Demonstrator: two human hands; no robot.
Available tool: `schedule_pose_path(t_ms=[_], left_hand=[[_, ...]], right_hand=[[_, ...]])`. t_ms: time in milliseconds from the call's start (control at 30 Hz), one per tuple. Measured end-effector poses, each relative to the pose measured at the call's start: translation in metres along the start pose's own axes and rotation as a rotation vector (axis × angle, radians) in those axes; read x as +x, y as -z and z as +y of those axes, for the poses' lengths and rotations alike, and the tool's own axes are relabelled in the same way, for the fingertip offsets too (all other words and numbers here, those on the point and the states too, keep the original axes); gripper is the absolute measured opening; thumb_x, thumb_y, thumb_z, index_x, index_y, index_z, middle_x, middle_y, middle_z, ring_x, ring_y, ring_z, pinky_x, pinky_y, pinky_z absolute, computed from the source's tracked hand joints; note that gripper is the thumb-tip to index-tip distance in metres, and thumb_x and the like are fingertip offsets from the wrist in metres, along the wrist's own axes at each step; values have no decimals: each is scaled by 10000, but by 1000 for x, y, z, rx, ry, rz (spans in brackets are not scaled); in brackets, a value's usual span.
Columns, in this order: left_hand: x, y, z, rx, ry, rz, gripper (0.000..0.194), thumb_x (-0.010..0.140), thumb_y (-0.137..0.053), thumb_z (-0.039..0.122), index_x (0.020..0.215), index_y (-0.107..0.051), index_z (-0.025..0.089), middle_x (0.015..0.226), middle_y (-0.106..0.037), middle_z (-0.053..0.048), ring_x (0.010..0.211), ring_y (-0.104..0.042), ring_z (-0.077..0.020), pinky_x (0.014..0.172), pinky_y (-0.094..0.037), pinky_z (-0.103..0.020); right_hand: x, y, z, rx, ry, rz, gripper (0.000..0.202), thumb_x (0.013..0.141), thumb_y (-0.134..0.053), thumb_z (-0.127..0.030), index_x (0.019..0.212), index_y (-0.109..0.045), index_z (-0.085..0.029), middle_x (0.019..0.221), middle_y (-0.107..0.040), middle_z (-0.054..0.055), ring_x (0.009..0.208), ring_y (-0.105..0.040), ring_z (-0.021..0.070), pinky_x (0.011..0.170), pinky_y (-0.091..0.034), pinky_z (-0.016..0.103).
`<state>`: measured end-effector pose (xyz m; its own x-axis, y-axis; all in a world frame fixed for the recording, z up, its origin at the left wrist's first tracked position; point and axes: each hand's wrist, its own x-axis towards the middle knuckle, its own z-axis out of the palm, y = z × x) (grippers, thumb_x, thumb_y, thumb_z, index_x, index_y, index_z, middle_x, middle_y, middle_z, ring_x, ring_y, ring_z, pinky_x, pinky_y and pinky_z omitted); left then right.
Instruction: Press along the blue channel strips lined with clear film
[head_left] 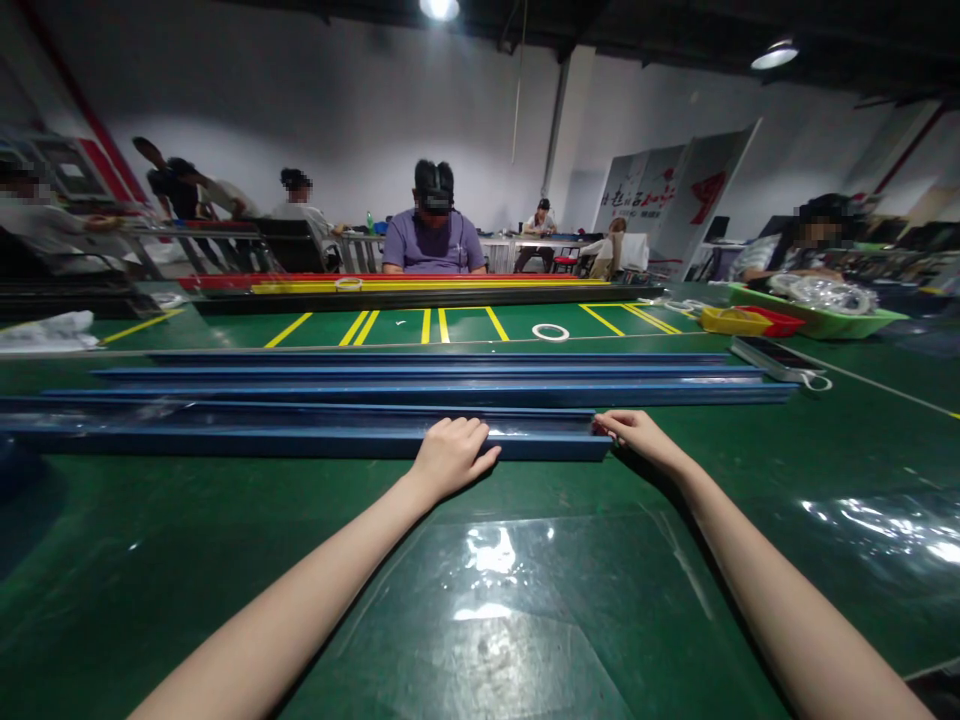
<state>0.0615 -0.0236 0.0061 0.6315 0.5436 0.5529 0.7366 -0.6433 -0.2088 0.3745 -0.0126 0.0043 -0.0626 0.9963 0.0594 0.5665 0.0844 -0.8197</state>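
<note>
A long blue U-shaped channel (300, 443) lies across the green table in front of me, its trough facing up with something clear and glossy inside. My left hand (452, 455) is over its near wall, fingers curled into the trough and thumb outside, gripping it. At the channel's right end, my right hand (634, 432) has thumb and fingertips pinched together by the opening. What they hold, if anything, is too small to make out. Just behind lie more blue channels (525, 392), parallel to this one.
Clear plastic film (480, 600) covers the near table. A phone (780, 358) with a white cable lies right of the channels. Farther back are a white tape ring (550, 332), red, yellow and black strips (420, 297), and a green tray (840, 322). A person (435, 240) sits opposite.
</note>
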Motion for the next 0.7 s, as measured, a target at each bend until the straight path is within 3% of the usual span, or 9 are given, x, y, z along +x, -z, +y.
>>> schedule_pose_path(t_ms=[167,267,333,567,700], left_hand=[[0,-1,1,-15,8,4,288,848,-381,388,764,-538,163,715,-583,-37,679,-533,-169,584,-329,-296],[1,-2,2,-19,12,8,281,844,-390,387,755,-534,163,713,-582,-37,679,-534,-168,584,-328,-296],[1,-2,2,-19,15,5,279,841,-396,389,748,-531,164,710,-581,-37,677,-535,-166,585,-327,-293],[2,-2,3,-18,29,-1,262,828,-421,387,753,-532,162,718,-584,-33,684,-539,-168,589,-334,-293],[2,-1,3,-20,24,6,244,818,-439,375,747,-533,161,717,-585,-34,682,-538,-174,584,-337,-297]], right_hand=[[-1,0,-12,28,-21,232,399,711,-468,-528,723,-606,-153,563,-525,7,460,-411,90,430,-301,223],[3,0,-28,-77,57,383,356,735,-444,-472,705,-612,-160,628,-580,32,529,-484,118,510,-363,239],[7,-3,-42,-153,116,404,345,750,-425,-451,688,-609,-166,643,-602,39,578,-523,137,579,-391,255],[27,-46,-91,-372,336,101,256,739,-485,-404,765,-614,-184,754,-646,27,700,-563,153,642,-395,248],[39,-76,-104,-467,361,-134,191,720,-521,-332,755,-614,-169,714,-628,25,657,-545,137,596,-375,224]])
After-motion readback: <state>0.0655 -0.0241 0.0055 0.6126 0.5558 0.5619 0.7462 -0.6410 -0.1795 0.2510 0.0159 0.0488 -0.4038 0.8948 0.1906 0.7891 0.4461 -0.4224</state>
